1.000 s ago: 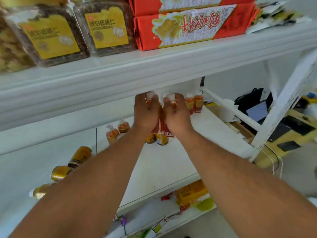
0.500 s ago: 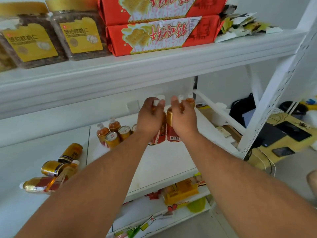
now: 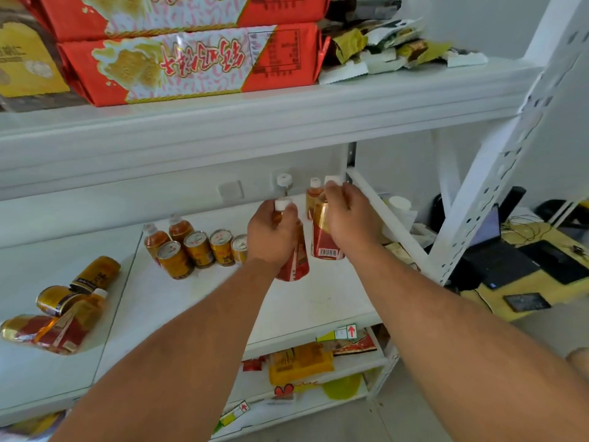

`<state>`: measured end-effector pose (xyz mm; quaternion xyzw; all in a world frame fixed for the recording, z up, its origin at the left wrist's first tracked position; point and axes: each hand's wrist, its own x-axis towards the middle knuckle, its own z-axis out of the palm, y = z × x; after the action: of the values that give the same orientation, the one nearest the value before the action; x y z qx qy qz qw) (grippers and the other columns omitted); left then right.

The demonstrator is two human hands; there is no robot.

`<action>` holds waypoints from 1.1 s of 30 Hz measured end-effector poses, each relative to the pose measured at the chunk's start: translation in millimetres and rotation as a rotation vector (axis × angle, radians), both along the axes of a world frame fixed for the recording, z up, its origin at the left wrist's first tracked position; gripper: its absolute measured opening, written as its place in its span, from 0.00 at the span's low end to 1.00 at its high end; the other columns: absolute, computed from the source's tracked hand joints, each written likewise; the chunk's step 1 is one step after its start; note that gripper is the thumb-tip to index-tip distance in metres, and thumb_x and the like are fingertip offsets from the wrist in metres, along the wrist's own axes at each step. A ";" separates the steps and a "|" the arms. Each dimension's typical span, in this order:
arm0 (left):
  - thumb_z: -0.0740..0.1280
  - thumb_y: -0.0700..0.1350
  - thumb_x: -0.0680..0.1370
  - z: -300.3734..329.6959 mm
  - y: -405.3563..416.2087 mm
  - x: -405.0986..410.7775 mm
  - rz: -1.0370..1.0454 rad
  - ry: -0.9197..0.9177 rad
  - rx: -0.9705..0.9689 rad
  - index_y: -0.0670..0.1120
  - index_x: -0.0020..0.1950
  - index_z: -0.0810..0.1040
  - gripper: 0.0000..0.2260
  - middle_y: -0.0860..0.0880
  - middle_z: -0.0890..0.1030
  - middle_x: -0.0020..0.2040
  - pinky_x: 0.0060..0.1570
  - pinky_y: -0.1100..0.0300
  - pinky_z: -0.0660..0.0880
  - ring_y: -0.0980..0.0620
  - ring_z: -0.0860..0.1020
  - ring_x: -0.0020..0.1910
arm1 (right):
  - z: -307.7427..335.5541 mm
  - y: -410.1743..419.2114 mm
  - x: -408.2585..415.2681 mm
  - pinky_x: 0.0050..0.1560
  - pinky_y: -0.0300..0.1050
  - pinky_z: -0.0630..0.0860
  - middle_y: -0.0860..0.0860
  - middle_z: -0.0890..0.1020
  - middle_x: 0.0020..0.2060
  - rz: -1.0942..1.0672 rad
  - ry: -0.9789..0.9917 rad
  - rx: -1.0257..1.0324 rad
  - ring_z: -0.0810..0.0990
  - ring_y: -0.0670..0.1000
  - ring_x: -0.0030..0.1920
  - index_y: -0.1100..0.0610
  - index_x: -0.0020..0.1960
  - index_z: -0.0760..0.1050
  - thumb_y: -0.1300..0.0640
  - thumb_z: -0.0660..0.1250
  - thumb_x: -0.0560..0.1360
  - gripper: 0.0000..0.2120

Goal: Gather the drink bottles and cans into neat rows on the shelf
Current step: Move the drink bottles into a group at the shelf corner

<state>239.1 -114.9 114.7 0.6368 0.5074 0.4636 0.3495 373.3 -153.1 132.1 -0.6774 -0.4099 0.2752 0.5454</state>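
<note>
My left hand (image 3: 272,236) grips a tea bottle (image 3: 296,266) with a red label and white cap. My right hand (image 3: 349,218) grips a second such bottle (image 3: 323,242) beside it. Both bottles are upright over the white middle shelf (image 3: 306,301). Behind them stand two more bottles (image 3: 314,194), one (image 3: 284,181) mostly hidden. To the left, a row of gold cans (image 3: 199,248) stands in front of two upright bottles (image 3: 178,226). Far left, several cans and bottles (image 3: 60,311) lie tipped in a pile.
The upper shelf (image 3: 255,122) hangs close overhead, loaded with red biscuit boxes (image 3: 191,62), a jar and loose wrappers. A white diagonal brace (image 3: 387,218) and perforated post (image 3: 497,173) bound the right side. Snack packs (image 3: 299,363) lie on the lower shelves. A desk with a laptop (image 3: 500,260) is at the right.
Both hands have carried their two bottles rightward along the shelf, away from the can row. The view has shifted, showing more of the tipped pile at the left.
</note>
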 end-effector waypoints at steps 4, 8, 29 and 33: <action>0.61 0.57 0.80 -8.4 17.4 6.4 -0.049 -0.029 -0.087 0.52 0.55 0.76 0.11 0.52 0.83 0.48 0.46 0.57 0.75 0.53 0.81 0.47 | -8.7 13.7 20.8 0.37 0.39 0.72 0.46 0.76 0.56 -0.002 0.087 -0.013 0.78 0.49 0.51 0.44 0.67 0.67 0.38 0.54 0.82 0.17; 0.59 0.56 0.81 -15.6 39.7 15.2 -0.077 0.024 -0.047 0.53 0.62 0.72 0.13 0.52 0.82 0.49 0.46 0.58 0.74 0.57 0.79 0.46 | -19.2 27.2 25.8 0.57 0.58 0.79 0.52 0.77 0.64 -0.065 0.088 -0.063 0.79 0.56 0.61 0.47 0.73 0.64 0.35 0.53 0.81 0.25; 0.71 0.52 0.77 -43.3 100.1 63.5 -0.165 0.171 -0.046 0.54 0.54 0.69 0.13 0.63 0.74 0.41 0.35 0.72 0.66 0.64 0.74 0.38 | -46.3 79.2 76.9 0.58 0.54 0.79 0.47 0.79 0.58 -0.082 -0.153 -0.175 0.80 0.52 0.58 0.50 0.66 0.70 0.39 0.67 0.77 0.24; 0.73 0.52 0.75 -49.6 108.1 79.9 -0.093 0.155 -0.088 0.56 0.53 0.69 0.14 0.62 0.75 0.43 0.36 0.70 0.67 0.64 0.74 0.40 | -53.1 88.1 94.7 0.58 0.56 0.80 0.48 0.80 0.54 -0.050 -0.161 -0.178 0.81 0.52 0.55 0.51 0.63 0.74 0.42 0.71 0.75 0.21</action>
<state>319.0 -6.8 65.0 0.6775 0.5227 0.3735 0.3580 468.0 -65.0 79.0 -0.7531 -0.4090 0.2415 0.4553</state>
